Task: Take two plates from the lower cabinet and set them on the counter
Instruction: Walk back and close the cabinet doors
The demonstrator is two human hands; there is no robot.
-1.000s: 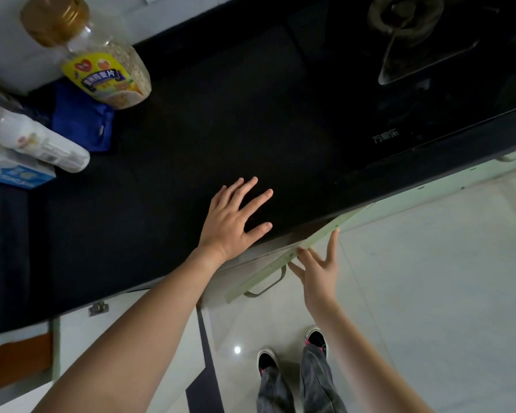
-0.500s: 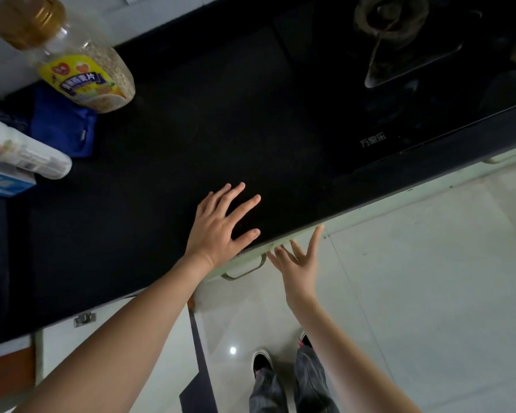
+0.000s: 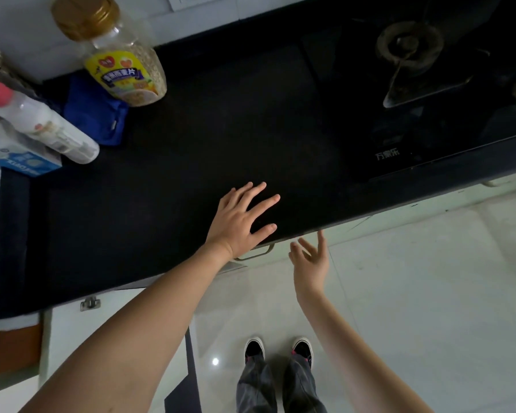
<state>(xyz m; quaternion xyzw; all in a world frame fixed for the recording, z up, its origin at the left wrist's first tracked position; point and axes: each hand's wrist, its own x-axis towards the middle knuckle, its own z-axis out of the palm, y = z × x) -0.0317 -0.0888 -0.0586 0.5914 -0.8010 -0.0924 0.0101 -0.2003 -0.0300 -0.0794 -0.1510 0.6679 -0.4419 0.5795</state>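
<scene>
no plates were visible anywhere in view; the lower cabinet (image 3: 352,226) showed only as a pale green strip under the near edge of the counter (image 3: 167,204), its door lying flush with the front, a curved metal handle (image 3: 258,253) just below the counter lip. the counter was a black slab with no plates on it. left hand (image 3: 239,223) lay flat on the counter near its front edge, fingers spread, holding nothing. right hand (image 3: 312,262) was below the counter edge, in front of the cabinet, fingers loosely spread and pointing up toward the lip, empty; whether a fingertip touched the edge could not be told. handle sat between the two hands. far left on the counter: a clear jar of oats (image 3: 122,67) with gold lid, a blue cloth (image 3: 94,114) beside it, a white bottle (image 3: 46,129) lying tilted over a blue-and-white box (image 3: 24,160). far right: gas hob (image 3: 414,55) with burner. below: pale tiled floor (image 3: 429,293), two dark shoes (image 3: 280,348), grey trousers.
</scene>
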